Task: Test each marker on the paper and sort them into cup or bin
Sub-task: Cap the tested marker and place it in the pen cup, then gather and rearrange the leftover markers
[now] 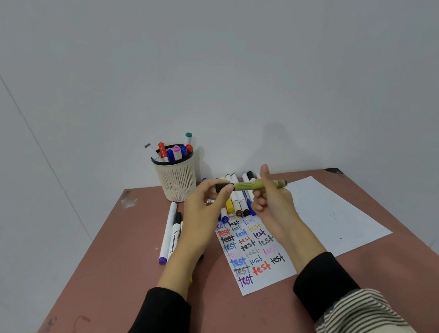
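A green marker (246,185) lies level in the air above the table, held between both hands. My left hand (206,214) pinches its black cap at the left end. My right hand (274,204) grips the green barrel, thumb raised. Below them lies a white paper (321,210) covered on its left with several coloured "test" words. A cream mesh cup (177,180) with several markers in it stands at the back left. A row of loose markers (237,191) lies behind my hands, partly hidden. No bin is in view.
Three markers (170,233) lie on the brown table (117,279) left of my left wrist, one with a purple cap. A grey wall rises right behind the table's far edge. The right half of the paper is blank.
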Motion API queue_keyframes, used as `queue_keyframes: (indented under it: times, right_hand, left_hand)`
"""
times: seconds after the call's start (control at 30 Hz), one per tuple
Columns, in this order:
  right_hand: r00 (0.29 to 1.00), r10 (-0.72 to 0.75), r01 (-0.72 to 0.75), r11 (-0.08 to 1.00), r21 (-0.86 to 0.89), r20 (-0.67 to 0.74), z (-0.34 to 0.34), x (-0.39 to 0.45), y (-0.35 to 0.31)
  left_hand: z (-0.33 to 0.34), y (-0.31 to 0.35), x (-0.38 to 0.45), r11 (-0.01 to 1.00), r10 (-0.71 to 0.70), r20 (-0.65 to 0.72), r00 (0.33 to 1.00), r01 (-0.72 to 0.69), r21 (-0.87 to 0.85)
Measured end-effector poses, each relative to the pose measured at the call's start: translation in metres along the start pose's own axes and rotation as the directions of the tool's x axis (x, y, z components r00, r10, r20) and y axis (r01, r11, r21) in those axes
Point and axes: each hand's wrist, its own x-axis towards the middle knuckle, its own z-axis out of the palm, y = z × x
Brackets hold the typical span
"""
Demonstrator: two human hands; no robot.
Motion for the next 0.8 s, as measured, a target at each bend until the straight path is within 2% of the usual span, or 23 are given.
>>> queue_keyframes:
  times: [0.07,0.1,0.13,0.17,0.2,0.23,0.27,0.3,0.33,0.4,0.43,0.5,0.6,0.7,0.8]
  right_hand:
    - [0.999,0.009,-0.006,0.998,0.063,-0.051,-0.001,0.003,0.0]
    - [0.996,0.0,0.003,0.999,0.037,-0.085,-0.002,0.005,0.0]
    - [0.993,-0.038,0.029,0.996,-0.081,-0.116,-0.002,0.004,0.001]
    - [0.986,-0.115,0.075,0.952,-0.297,-0.122,-0.002,0.005,0.004]
    - [0.972,-0.223,0.147,0.826,-0.544,-0.076,-0.001,0.003,0.009]
    - [0.943,-0.332,0.246,0.627,-0.739,0.032,-0.002,0.001,0.014]
    - [0.905,-0.386,0.337,0.4,-0.852,0.177,-0.001,-0.002,0.02]
    - [0.868,-0.383,0.408,0.187,-0.893,0.316,-0.002,-0.003,0.026]
    - [0.844,-0.338,0.448,0.019,-0.894,0.416,-0.003,-0.004,0.031]
    - [0.849,-0.221,0.447,-0.182,-0.876,0.48,-0.006,-0.002,0.037]
    - [0.869,-0.162,0.429,-0.226,-0.874,0.469,-0.007,-0.002,0.039]
    - [0.898,-0.065,0.407,-0.25,-0.879,0.435,-0.011,-0.001,0.041]
    - [0.906,-0.033,0.402,-0.246,-0.882,0.422,-0.013,-0.001,0.043]
    - [0.902,-0.041,0.406,-0.256,-0.877,0.43,-0.012,0.001,0.043]
    - [0.903,-0.036,0.406,-0.252,-0.878,0.428,-0.01,0.0,0.043]
  left_hand:
    - [-0.004,0.004,0.003,0.996,-0.023,-0.081,0.996,0.016,-0.09]
    - [-0.006,0.007,0.004,0.991,-0.034,-0.129,0.991,0.016,-0.133]
    - [-0.008,0.01,0.004,0.988,-0.031,-0.186,0.982,0.002,-0.155]
    - [-0.009,0.013,0.004,0.989,-0.011,-0.249,0.968,-0.026,-0.142]
    - [-0.01,0.015,0.003,0.994,0.025,-0.315,0.949,-0.058,-0.096]
    - [-0.011,0.016,0.001,0.995,0.071,-0.373,0.925,-0.09,-0.034]
    - [-0.013,0.016,-0.001,0.992,0.12,-0.424,0.898,-0.122,0.022]
    - [-0.013,0.016,-0.003,0.987,0.162,-0.463,0.872,-0.151,0.06]
    - [-0.014,0.015,-0.006,0.98,0.197,-0.494,0.847,-0.173,0.093]
    - [-0.02,0.016,-0.011,0.965,0.26,-0.541,0.8,-0.202,0.164]
    - [-0.023,0.018,-0.014,0.959,0.283,-0.566,0.775,-0.213,0.188]
    - [-0.032,0.02,-0.016,0.948,0.316,-0.622,0.716,-0.224,0.225]
    - [-0.048,0.02,-0.011,0.951,0.309,-0.699,0.645,-0.216,0.221]
    - [-0.06,0.023,0.003,0.954,0.3,-0.727,0.618,-0.207,0.218]
    - [-0.068,0.023,0.022,0.956,0.293,-0.72,0.63,-0.174,0.237]
